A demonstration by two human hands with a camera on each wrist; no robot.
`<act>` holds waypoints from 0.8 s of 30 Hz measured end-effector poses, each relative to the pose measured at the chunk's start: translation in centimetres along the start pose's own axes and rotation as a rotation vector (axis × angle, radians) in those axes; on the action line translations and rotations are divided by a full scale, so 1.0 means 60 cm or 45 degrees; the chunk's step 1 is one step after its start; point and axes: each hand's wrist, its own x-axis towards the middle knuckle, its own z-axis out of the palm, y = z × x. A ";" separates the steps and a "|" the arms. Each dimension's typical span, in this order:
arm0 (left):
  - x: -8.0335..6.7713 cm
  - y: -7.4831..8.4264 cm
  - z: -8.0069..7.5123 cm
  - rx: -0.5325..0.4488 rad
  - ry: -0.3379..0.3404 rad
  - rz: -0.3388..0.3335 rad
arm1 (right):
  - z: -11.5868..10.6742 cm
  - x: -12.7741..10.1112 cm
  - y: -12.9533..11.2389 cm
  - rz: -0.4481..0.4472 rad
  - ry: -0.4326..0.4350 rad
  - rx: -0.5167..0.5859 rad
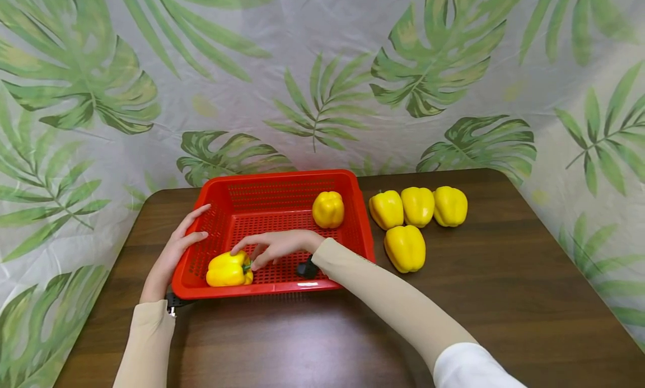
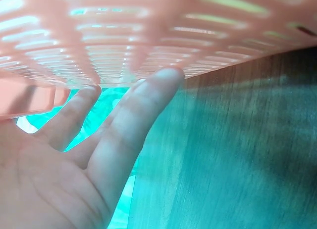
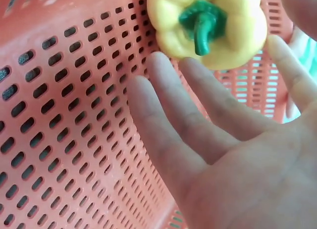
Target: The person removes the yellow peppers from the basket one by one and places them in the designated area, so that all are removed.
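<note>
Six yellow peppers in all, two inside the red basket (image 1: pixel 353 209) and four on the table (image 1: pixel 504 298) beside it.

Item one: red slotted basket, standing toward the far left part of the brown table, its far wall close to the table's far edge.

Item two: my left hand (image 1: pixel 171 253), fingers straight and spread, laid flat against the outside of the basket's left wall; the left wrist view shows my fingertips (image 2: pixel 163 80) touching the slotted plastic, holding nothing.

Item three: my right hand (image 1: pixel 277 245), reached over the basket's near rim, fingers loosely spread and relaxed. They touch or nearly touch the near pepper (image 1: pixel 229 269) at its stem end; I cannot tell for certain whether contact is made. The right wrist view shows the open palm and the green stem (image 3: pixel 200 26) pointing toward it, no finger curled round the fruit.

Item four: near pepper, lying on its side in the basket's near-left corner, stem toward the right.

Item five: far pepper (image 1: pixel 328 209), in the basket's far-right part, close to the right wall.

Item six: four loose peppers (image 1: pixel 417 206) on the table just right of the basket, three in a row touching one another, the fourth (image 1: pixel 405 248) just in front of them
</note>
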 end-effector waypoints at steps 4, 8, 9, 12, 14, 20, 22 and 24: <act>0.001 0.000 0.000 -0.002 0.000 -0.002 | 0.000 0.008 0.003 0.006 -0.053 0.032; 0.001 0.000 0.001 -0.010 -0.005 0.010 | 0.001 0.013 0.005 0.015 -0.113 0.085; 0.001 0.000 0.001 -0.008 -0.006 0.013 | 0.001 0.013 0.005 0.017 -0.127 0.088; 0.001 0.001 0.002 -0.008 -0.005 0.012 | 0.001 0.018 0.006 -0.011 -0.163 0.059; 0.001 0.002 0.001 -0.007 -0.002 0.009 | 0.000 0.022 0.008 -0.029 -0.178 0.045; 0.001 0.003 0.002 0.002 0.000 0.011 | 0.001 0.030 0.011 -0.033 -0.173 0.094; 0.001 0.003 0.002 0.016 0.005 0.010 | 0.002 0.031 0.012 -0.036 -0.153 0.113; 0.001 0.003 0.003 0.027 0.008 0.009 | 0.002 0.032 0.013 -0.033 -0.122 0.125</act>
